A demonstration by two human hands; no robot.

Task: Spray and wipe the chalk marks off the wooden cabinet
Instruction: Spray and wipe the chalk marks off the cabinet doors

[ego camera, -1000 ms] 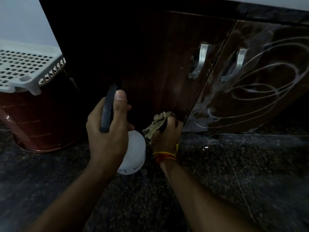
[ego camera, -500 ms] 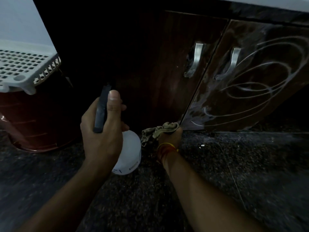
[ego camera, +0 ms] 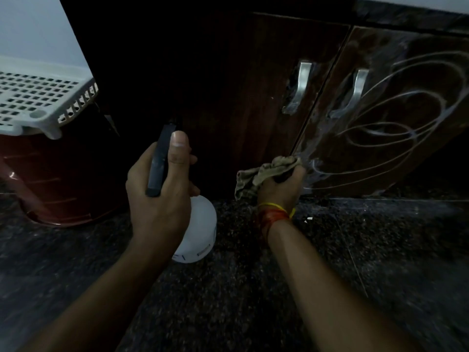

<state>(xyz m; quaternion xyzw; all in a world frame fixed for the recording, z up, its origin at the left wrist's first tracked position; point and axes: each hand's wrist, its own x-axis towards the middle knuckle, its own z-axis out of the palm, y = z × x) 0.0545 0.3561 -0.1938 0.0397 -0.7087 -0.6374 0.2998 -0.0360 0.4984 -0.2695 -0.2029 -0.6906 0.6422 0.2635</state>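
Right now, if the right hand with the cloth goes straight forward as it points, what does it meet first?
Probably the lower left corner of the chalk-marked right cabinet door. The right hand presses the cloth near that door's edge already, though whether it touches is unclear in this dim view.

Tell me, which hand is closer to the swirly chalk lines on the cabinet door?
Right. The right hand holds the cloth against the door's lower left corner, beside the chalk lines. The left hand holds the spray bottle farther left.
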